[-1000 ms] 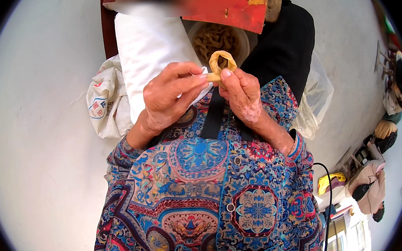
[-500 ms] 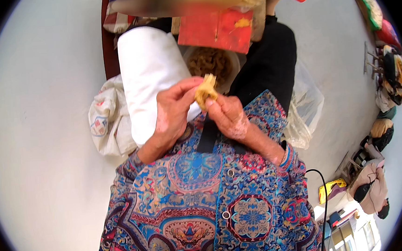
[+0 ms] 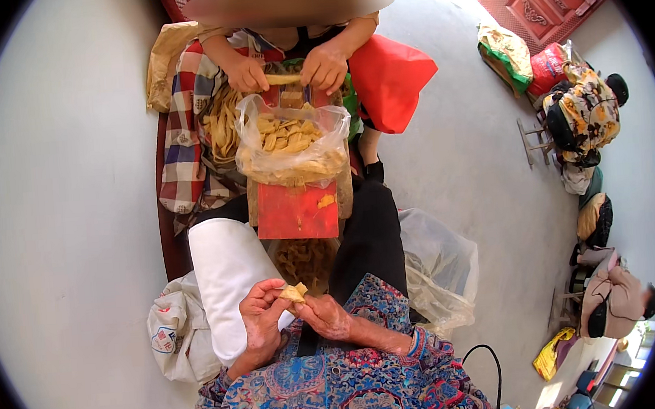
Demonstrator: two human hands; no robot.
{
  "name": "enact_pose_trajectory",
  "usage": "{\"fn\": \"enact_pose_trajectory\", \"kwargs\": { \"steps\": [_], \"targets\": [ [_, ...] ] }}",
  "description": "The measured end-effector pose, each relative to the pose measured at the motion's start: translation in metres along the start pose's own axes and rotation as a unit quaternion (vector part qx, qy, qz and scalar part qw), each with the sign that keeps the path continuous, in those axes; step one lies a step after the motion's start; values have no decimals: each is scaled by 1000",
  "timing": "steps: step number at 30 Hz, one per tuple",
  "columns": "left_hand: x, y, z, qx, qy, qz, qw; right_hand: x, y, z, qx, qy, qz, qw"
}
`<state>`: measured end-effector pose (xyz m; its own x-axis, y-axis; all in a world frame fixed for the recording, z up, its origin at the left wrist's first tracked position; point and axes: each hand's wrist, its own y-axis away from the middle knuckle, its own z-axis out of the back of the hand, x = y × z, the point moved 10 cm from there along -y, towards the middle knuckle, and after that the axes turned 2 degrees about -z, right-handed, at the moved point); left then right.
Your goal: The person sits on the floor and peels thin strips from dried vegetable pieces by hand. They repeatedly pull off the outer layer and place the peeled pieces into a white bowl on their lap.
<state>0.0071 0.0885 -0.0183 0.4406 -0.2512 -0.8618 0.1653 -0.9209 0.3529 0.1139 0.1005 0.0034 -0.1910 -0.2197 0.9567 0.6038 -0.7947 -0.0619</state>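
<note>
Fingers of my left hand (image 3: 262,321) and right hand (image 3: 324,318) pinch one small folded yellow piece (image 3: 294,292) between them, held just above my lap (both grips narrow, closed on it). Beyond it sits a red board (image 3: 295,211) under a clear bag of yellow pieces (image 3: 290,142), where another person's hands (image 3: 285,69) hold a strip.

Ahead of the hands stand a red board (image 3: 296,211) and a full clear bag (image 3: 290,142) — blocked. Grey floor (image 3: 63,223) lies open on the left.
</note>
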Motion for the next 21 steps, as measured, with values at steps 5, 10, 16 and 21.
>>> {"fn": "enact_pose_trajectory", "kwargs": {
  "steps": [5,10,16,21],
  "targets": [
    [3,3,0,26,88,54,994,3,3,0,-2,-55,-26,998],
    [-4,17,-25,120,160,147,969,33,18,-10,5,86,169,982],
    [-9,17,-21,176,-13,108,978,47,21,-4,-23,221,209,952],
    [-32,7,-15,136,-327,-124,927,29,9,15,-49,183,110,976]
  ]
}}
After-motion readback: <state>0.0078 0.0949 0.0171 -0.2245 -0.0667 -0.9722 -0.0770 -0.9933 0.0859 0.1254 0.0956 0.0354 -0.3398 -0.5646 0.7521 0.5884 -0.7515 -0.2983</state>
